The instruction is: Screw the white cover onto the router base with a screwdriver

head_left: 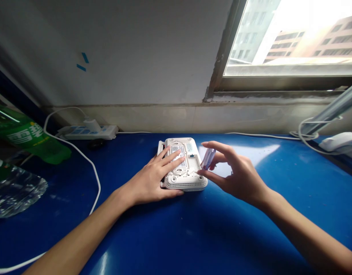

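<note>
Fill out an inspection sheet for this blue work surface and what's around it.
Surface: blue tabletop, glossy, with a bright light patch.
Job's things: white vented device, label up; small purplish object, too blurred to identify.
Clutter: green bottle, clear bottle, black object, all at left.
Hands: left hand rests on the device; right hand pinches the purplish object nearby.
Cables: white cable curves across the left; another loops near the metal pole.
Surroundings: power strip by the wall; window upper right.

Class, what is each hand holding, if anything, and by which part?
The right hand pinches a small shiny object, apparently by its ends; the left hand rests on the white device.
</note>
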The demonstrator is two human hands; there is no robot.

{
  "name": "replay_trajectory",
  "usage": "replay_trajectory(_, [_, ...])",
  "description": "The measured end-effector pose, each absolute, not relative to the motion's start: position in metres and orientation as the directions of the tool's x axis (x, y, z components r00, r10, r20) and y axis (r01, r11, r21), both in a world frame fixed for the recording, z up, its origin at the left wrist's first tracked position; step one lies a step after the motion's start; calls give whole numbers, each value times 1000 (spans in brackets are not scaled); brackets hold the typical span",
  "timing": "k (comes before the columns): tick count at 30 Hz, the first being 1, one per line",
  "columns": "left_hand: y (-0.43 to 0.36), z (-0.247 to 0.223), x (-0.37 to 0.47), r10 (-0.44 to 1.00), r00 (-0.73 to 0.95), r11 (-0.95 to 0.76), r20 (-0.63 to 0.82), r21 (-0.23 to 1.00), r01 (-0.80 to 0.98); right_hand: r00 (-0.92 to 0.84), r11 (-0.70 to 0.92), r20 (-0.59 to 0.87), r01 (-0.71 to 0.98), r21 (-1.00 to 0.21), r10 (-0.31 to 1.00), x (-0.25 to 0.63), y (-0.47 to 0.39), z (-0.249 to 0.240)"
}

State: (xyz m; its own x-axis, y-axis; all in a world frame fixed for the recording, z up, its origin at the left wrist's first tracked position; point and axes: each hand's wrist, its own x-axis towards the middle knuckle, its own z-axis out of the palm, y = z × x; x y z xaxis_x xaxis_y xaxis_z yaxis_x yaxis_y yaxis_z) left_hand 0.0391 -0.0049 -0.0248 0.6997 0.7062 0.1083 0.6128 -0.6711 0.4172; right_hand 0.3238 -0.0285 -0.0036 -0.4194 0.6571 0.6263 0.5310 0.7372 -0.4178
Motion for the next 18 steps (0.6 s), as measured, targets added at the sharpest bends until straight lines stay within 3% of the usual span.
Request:
replay_trajectory(13, [-5, -28, 37, 702, 699, -681, 132, 410, 606, -384, 661, 544, 530, -531, 746, 318, -40, -5])
replay_trajectory(18, [-5, -28, 38, 706, 697, -675, 120, 409, 614, -392, 693, 577, 494, -525, 716, 320, -40, -7])
